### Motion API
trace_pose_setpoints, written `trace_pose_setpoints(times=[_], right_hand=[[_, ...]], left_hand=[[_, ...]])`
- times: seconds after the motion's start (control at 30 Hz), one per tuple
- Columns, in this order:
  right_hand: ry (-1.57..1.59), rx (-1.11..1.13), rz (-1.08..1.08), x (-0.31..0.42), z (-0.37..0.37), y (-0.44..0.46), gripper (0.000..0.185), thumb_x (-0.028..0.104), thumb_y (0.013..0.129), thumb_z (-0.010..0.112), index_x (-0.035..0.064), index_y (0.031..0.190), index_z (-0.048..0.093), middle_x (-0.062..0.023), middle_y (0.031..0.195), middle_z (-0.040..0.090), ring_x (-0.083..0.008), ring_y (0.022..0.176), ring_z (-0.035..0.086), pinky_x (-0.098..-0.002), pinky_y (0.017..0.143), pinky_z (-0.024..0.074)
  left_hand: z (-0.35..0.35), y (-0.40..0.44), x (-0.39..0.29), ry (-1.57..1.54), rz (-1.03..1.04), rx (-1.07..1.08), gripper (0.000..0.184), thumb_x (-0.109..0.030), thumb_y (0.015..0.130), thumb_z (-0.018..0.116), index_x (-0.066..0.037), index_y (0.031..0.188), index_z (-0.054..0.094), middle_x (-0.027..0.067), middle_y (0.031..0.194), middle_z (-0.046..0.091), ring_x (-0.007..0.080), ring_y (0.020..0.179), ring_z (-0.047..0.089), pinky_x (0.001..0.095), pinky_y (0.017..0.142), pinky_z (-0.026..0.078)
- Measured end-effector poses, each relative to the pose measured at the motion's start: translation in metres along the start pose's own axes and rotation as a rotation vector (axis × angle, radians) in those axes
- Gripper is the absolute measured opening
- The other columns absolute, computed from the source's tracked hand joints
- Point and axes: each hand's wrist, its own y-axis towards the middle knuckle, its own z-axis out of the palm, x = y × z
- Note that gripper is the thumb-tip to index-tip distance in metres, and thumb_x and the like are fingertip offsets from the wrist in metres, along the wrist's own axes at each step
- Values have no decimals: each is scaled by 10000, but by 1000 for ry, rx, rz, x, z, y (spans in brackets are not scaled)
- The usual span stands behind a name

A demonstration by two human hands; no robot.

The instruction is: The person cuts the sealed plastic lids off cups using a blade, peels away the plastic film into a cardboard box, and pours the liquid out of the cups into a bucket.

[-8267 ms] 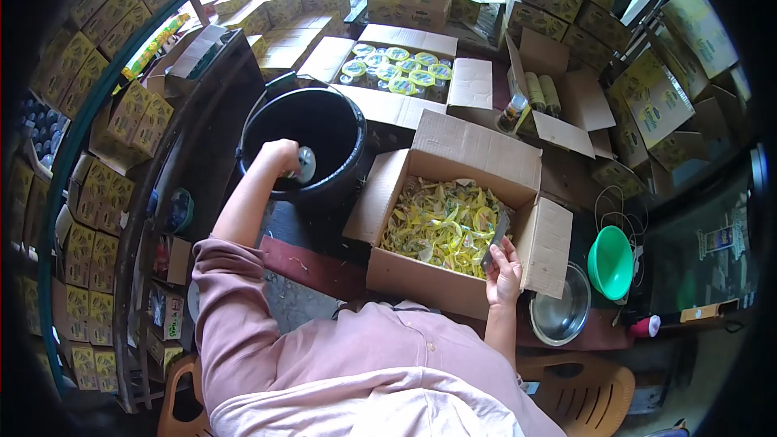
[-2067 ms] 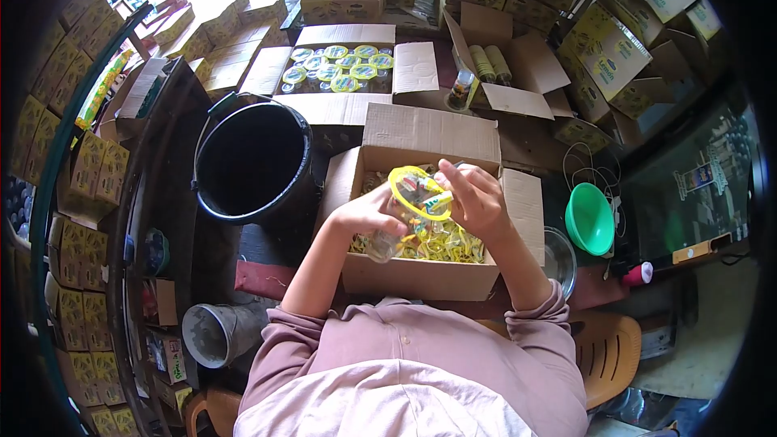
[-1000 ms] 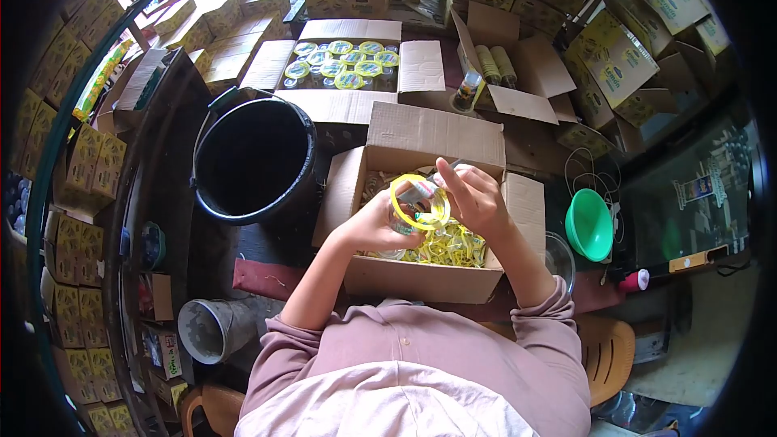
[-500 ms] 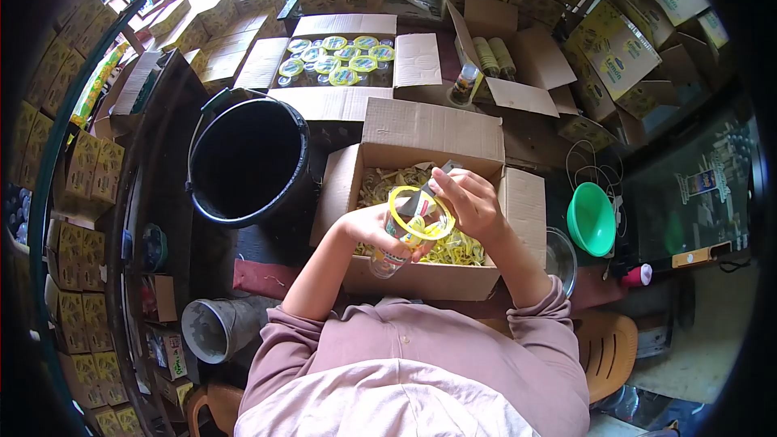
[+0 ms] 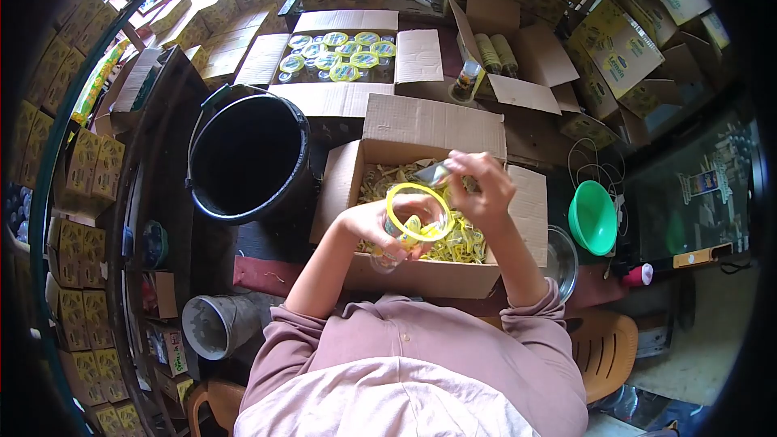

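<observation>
My left hand [image 5: 371, 226] is wrapped round a clear plastic jar [image 5: 387, 261] with a yellow rim, tilted so its open mouth faces up toward me. Several small yellow-wrapped pieces [image 5: 415, 225] lie inside it. Above and to the right of the rim, my right hand [image 5: 486, 192] pinches a small dark grey flat piece [image 5: 432, 172], whose exact kind I cannot make out. Both hands are over an open cardboard box [image 5: 433, 128] holding many yellow-wrapped pieces [image 5: 465, 247].
A black bucket [image 5: 303, 158] stands left of the box. Behind it is a carton [image 5: 324, 99] of yellow-lidded jars [image 5: 344, 72]. Another open carton [image 5: 524, 95] and a jar [image 5: 465, 82] are at back right. A green bowl [image 5: 592, 218] sits at right, a grey bucket [image 5: 235, 325] at lower left.
My right hand has lifted the flat piece up out of the jar's mouth and moved slightly right. The left hand keeps the jar in nearly the same place.
</observation>
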Motion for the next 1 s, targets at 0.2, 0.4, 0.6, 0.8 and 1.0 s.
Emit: trace_pose_setpoints(times=[0.2, 0.4, 0.6, 0.8, 1.0], right_hand=[[-131, 392, 603, -24, -17, -38, 369, -97, 636, 624, 2, 988, 582, -98, 698, 623, -205, 669, 640, -271, 599, 509], [-338, 845, 734, -6, -38, -55, 392, -71, 663, 575, 16, 1045, 571, -124, 739, 637, -190, 670, 640, -296, 630, 518], [160, 451, 844, 33, -31, -4, 375, -57, 692, 583, 11, 1054, 512, -120, 744, 647, -167, 660, 635, -282, 620, 507], [197, 538, 765, 39, 12, -18, 275, -42, 700, 599, 14, 934, 466, -154, 726, 634, -282, 707, 642, -357, 634, 502], [4, 494, 808, 29, 7, -38, 262, -36, 702, 604, 22, 914, 462, -134, 706, 628, -268, 677, 634, -359, 617, 499]], left_hand=[[8, -12, -13, 726, 32, -639, 612, -88, 582, 750, -24, 1125, 476, 84, 983, 577, 149, 889, 550, 288, 772, 454], [16, -22, -23, 1346, -79, -888, 624, -148, 578, 735, -36, 1117, 441, 147, 1000, 554, 319, 944, 535, 369, 817, 436], [17, -17, -20, 1590, -153, -827, 605, -124, 566, 700, -60, 1111, 445, 111, 1045, 518, 286, 1020, 491, 390, 882, 373], [17, -13, -13, 1727, -183, -718, 572, -84, 562, 669, -60, 1093, 458, 90, 1008, 505, 260, 994, 482, 374, 868, 363], [17, -21, -14, 1677, -277, -792, 573, -94, 569, 692, -76, 1097, 469, 90, 1039, 532, 262, 1025, 498, 376, 911, 353]])
